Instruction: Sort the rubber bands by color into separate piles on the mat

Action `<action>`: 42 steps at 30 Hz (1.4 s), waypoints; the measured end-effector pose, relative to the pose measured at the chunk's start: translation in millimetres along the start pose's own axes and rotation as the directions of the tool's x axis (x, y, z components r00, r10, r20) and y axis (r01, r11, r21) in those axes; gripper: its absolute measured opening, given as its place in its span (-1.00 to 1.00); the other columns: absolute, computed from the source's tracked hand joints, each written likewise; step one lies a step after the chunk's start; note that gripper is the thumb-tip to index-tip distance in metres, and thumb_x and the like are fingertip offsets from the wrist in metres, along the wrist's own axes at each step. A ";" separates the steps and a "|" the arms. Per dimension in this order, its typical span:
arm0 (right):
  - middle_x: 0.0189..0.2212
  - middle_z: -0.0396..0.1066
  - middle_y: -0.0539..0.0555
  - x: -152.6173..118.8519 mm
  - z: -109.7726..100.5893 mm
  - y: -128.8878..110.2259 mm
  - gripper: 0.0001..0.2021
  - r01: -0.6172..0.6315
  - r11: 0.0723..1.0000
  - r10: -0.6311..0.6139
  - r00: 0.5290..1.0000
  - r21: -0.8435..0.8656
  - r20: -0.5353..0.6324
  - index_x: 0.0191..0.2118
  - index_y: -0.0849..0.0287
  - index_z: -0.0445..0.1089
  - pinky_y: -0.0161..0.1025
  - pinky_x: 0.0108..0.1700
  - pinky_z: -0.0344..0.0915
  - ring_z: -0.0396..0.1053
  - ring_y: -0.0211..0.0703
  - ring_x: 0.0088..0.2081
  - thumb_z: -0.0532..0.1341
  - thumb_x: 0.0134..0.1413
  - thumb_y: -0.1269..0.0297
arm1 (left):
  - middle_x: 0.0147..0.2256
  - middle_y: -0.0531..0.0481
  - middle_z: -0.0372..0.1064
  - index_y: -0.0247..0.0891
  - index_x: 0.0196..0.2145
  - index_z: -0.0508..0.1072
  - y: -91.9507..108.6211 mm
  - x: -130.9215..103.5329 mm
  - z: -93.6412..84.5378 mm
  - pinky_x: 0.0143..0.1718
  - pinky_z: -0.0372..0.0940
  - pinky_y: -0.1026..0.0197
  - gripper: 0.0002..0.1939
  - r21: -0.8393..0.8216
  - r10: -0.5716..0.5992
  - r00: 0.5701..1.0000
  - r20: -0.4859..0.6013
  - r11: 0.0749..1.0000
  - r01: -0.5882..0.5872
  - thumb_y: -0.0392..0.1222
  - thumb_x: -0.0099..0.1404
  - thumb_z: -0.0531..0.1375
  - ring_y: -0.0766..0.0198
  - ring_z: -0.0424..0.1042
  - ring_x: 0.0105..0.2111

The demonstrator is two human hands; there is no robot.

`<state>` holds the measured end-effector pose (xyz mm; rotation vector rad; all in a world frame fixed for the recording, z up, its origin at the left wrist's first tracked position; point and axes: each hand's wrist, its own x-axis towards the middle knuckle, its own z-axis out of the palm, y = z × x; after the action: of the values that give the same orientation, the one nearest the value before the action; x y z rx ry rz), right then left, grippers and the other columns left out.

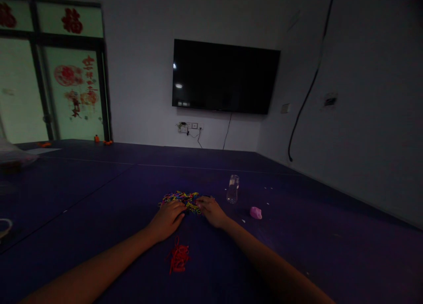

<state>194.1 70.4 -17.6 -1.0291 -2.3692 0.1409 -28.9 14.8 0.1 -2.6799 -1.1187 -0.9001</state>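
A heap of thin multicoloured bands or cords (190,200), looking like rubber bands, lies on the dark purple surface in front of me. My left hand (169,218) rests on the heap's near left side, palm down, with the thumb apart from the fingers. At the heap's right side, the fingers of my right hand (211,210) are bent together among the strands; whatever they pinch is too small to make out. Nearer to me, below my left hand, is a separate small pile of red bands (179,256).
A clear bottle (233,189) stands right of the heap, with a crumpled pink piece (255,213) beyond my right wrist. Small white scraps dot the surface. At the left edge are a pale ring (5,227) and a plastic bag (15,154). A television (225,77) hangs on the wall.
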 end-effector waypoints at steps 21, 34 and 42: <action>-0.03 0.42 0.15 -0.1 -0.7 -0.8 -0.65 -0.015 1.000 0.015 1.000 -0.005 -0.008 -0.07 0.13 0.46 0.00 0.11 0.12 0.31 -0.05 0.04 -0.06 0.28 0.28 | -0.11 -0.11 0.44 -0.23 -0.09 0.43 -1.7 -0.4 1.2 0.00 0.23 0.02 -0.73 0.009 -0.004 1.000 0.015 1.000 0.004 -0.29 0.30 0.02 0.14 0.35 -0.05; -0.07 0.40 0.18 -3.1 -8.2 -12.5 -0.63 -0.044 0.983 0.071 0.987 0.178 -0.144 -0.02 0.19 0.40 -0.18 -0.01 0.26 0.37 -0.09 -0.07 -0.08 0.29 0.21 | -0.15 -0.10 0.44 -0.23 -0.13 0.42 0.8 -0.1 -1.5 -0.04 0.24 0.04 -0.75 0.032 -0.007 1.000 0.013 0.999 0.007 -0.29 0.31 0.01 0.12 0.36 -0.09; -0.23 0.47 0.14 -12.3 -5.9 -60.8 -0.55 -0.014 0.891 0.169 0.938 0.455 -0.302 -0.30 0.16 0.53 -0.20 -0.11 0.32 0.40 -0.08 -0.16 -0.08 0.26 0.12 | -0.28 -0.09 0.45 -0.23 -0.24 0.44 -4.0 -0.1 -3.2 -0.15 0.28 0.08 -0.77 0.070 -0.092 0.996 0.002 0.993 0.092 -0.27 0.32 -0.01 0.13 0.40 -0.22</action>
<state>164.8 18.3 0.3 -0.8584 -1.8573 0.4850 -33.1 16.7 2.2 -2.5957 -1.2596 -0.8511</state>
